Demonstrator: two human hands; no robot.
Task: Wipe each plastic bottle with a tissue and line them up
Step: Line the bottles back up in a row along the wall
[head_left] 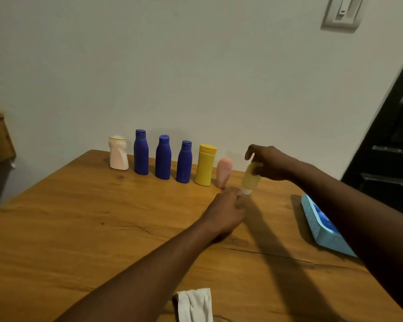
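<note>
A row of bottles stands along the table's far edge: a white bottle, three blue bottles, a yellow bottle and a small pink bottle upside down on its cap. My right hand grips a pale yellow bottle, cap down, at the row's right end, tilted slightly. My left hand lies below it with curled fingers at the white cap and the pink bottle's base. A white tissue lies on the table near me.
A light blue perforated basket sits on the wooden table at the right, partly behind my right arm. The wall rises just behind the bottles. A dark door stands at the far right.
</note>
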